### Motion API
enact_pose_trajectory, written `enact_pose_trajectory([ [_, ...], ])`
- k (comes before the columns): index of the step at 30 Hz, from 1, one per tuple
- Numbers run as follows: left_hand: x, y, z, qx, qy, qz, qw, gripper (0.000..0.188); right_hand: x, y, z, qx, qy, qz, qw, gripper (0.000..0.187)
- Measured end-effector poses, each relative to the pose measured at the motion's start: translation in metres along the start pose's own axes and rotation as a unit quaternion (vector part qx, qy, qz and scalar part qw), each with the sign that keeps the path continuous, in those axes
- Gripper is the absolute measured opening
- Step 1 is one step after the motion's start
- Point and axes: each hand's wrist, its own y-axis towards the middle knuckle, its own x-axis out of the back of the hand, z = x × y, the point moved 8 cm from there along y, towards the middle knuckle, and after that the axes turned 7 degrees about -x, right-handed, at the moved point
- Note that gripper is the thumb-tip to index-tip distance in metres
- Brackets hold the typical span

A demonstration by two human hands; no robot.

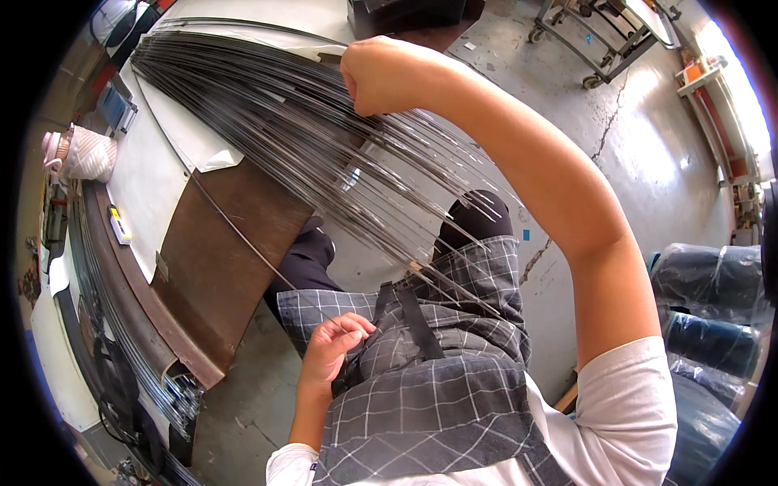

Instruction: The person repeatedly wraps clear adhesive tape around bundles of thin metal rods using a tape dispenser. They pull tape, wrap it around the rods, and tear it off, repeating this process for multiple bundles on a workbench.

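The right hand (381,77) is raised and closed around a fanned bundle of thin metal wires (267,113) stretching from the counter (219,267) to the lap. The left hand (332,348), below it, pinches a single wire (243,235) over the checked apron (438,397).

Fanned wire bundle (324,138) blocks the space between right hand (381,77) and left hand (332,344), tabletop (219,267) crowds left of them, bare floor (648,154) open rightward.
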Motion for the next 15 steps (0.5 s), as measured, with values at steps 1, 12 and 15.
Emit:
enact_pose_trajectory([
  [1, 0.001, -0.003, -0.004, -0.007, 0.019, 0.000, 1.000, 0.007, 0.001, -0.001, 0.001, -0.006, -0.001, 0.006, 1.000, 0.014],
  [12, -0.099, 0.003, -0.162, -0.254, 0.164, 0.128, 0.944, 0.012, -0.017, -0.043, -0.036, -0.064, 0.321, 0.200, 0.924, 0.010],
  [15, -0.130, 0.048, -0.171, -0.214, 0.174, 0.097, 0.956, 0.013, -0.022, -0.060, -0.036, -0.067, 0.388, 0.226, 0.891, 0.008],
])
